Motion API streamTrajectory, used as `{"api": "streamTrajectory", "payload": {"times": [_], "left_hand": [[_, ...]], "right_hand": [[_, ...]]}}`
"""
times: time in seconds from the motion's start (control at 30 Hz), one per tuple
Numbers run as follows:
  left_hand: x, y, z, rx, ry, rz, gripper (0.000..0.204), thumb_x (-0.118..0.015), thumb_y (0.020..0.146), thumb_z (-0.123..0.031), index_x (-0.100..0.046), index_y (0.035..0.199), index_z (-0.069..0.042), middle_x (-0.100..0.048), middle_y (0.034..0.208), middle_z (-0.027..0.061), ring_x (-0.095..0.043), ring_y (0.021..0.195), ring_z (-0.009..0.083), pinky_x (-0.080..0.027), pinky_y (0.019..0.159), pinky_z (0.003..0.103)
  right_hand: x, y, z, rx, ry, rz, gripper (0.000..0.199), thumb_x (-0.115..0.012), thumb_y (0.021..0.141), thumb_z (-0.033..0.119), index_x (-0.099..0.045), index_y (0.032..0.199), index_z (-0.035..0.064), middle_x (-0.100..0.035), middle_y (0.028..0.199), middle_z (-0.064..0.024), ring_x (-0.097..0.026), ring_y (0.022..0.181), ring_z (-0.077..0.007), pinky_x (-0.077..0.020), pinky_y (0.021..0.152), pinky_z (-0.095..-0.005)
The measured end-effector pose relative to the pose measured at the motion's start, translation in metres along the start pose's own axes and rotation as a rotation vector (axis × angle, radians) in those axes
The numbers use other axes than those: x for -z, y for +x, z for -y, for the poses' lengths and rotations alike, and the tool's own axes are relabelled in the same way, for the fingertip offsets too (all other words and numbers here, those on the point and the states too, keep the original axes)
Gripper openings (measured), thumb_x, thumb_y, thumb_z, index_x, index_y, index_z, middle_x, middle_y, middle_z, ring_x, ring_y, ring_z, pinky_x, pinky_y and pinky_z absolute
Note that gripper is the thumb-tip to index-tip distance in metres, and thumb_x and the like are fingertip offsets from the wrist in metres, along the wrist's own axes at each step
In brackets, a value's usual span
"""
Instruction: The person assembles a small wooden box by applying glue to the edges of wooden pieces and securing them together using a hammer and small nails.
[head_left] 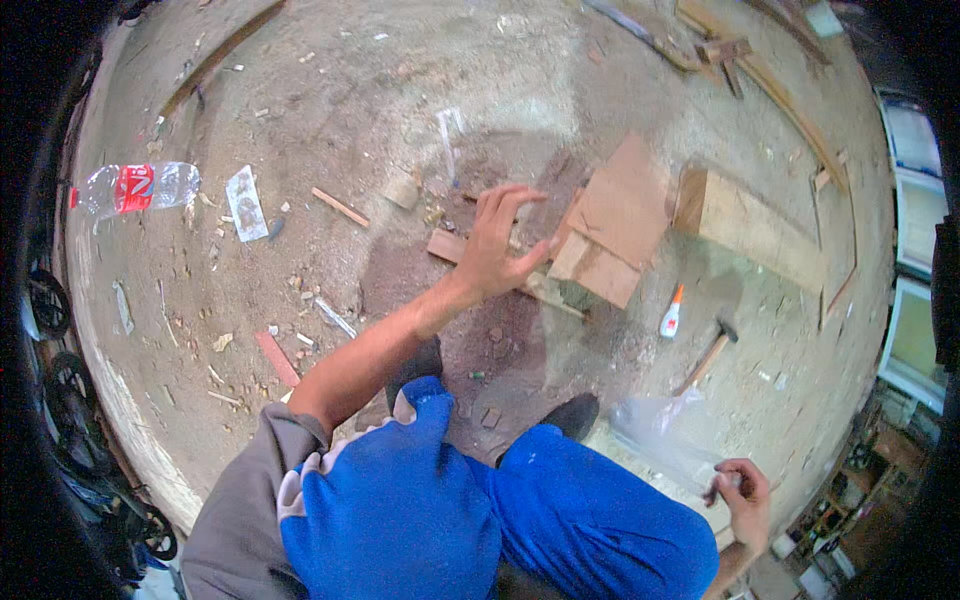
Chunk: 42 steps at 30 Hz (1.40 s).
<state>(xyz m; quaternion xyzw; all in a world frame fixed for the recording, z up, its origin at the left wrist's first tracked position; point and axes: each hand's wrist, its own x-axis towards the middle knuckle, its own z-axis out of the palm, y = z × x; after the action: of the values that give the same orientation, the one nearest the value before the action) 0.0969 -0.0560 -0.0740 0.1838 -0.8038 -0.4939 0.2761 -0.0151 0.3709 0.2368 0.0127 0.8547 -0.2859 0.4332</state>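
A clear plastic bag (655, 430), thin, wrinkled and half see-through, lies low at the near right, beside the knee of a person crouching in soft blue trousers (605, 510). The person's right hand (742, 495) has its fingers curled closely together, pinching the bag's near right end. The left hand (500, 240) reaches out to the middle, fingers bent and spread well apart with a wide gap to the thumb, gripping nothing that I can see. Its thumb tip is just beside a wooden piece (625, 205) made of flat, smooth, reddish-brown rectangular panels; whether they touch, I cannot tell. To the right of that lies a thick, pale timber block (765, 235), long and square-edged. Nearer, between the block and the bag, are a small white glue bottle (671, 318) with a pointed orange tip and a hammer (708, 358) with a dark head and slim wooden handle. At the far left, a clear, ridged plastic bottle (180, 187) with a red label lies on its side on the rough, dusty floor (310, 110), which is speckled with chips and scraps.
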Motion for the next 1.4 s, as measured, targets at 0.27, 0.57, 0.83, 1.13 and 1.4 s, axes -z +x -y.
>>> {"api": "streamTrajectory", "payload": {"times": [0.27,0.57,0.83,1.13,1.4], "left_hand": [[0.027,-0.044,0.008,0.041,-0.029,-0.123,0.056,-0.080,0.084,-0.021,-0.058,0.133,-0.008,-0.055,0.130,0.0190,-0.050,0.125,0.0372,-0.043,0.105,0.046],[0.165,-0.149,0.028,0.341,0.055,-0.290,0.044,-0.076,0.080,-0.005,-0.063,0.123,-0.006,-0.061,0.122,0.0156,-0.061,0.104,0.0307,-0.053,0.084,0.037],[0.203,-0.182,0.007,0.628,0.056,-0.510,0.039,-0.072,0.081,-0.001,-0.064,0.119,-0.004,-0.062,0.119,0.0162,-0.063,0.099,0.0266,-0.052,0.087,0.037],[0.193,-0.199,0.028,0.651,0.189,-0.697,0.036,-0.070,0.083,0.001,-0.065,0.118,-0.003,-0.063,0.118,0.0180,-0.064,0.089,0.0240,-0.054,0.077,0.033],[0.200,-0.177,0.020,0.613,0.264,-0.646,0.031,-0.068,0.083,0.002,-0.066,0.113,-0.003,-0.064,0.114,0.0153,-0.063,0.090,0.0256,-0.053,0.076,0.033]], "right_hand": [[0.006,-0.006,0.245,0.512,-0.575,-0.234,0.027,-0.070,0.095,0.002,-0.060,0.120,-0.0020,-0.067,0.102,-0.0087,-0.065,0.085,-0.0160,-0.0554,0.074,-0.0313],[-0.170,0.170,0.616,1.016,-0.659,0.238,0.030,-0.073,0.096,0.021,-0.068,0.117,-0.0003,-0.071,0.100,-0.0075,-0.068,0.090,-0.0160,-0.0576,0.081,-0.0349],[-0.397,0.254,0.823,1.162,0.078,0.196,0.023,-0.066,0.091,0.022,-0.069,0.103,0.0027,-0.067,0.092,-0.0116,-0.057,0.071,-0.0194,-0.0456,0.062,-0.0392],[-0.602,0.356,0.781,0.997,0.006,0.512,0.038,-0.070,0.090,0.029,-0.069,0.118,0.0048,-0.065,0.117,-0.0114,-0.057,0.104,-0.0237,-0.0506,0.079,-0.0431],[-0.578,0.375,0.711,0.821,-0.002,0.542,0.041,-0.069,0.092,0.035,-0.069,0.119,0.0033,-0.068,0.118,-0.0137,-0.062,0.107,-0.0252,-0.0520,0.083,-0.0442]]}}
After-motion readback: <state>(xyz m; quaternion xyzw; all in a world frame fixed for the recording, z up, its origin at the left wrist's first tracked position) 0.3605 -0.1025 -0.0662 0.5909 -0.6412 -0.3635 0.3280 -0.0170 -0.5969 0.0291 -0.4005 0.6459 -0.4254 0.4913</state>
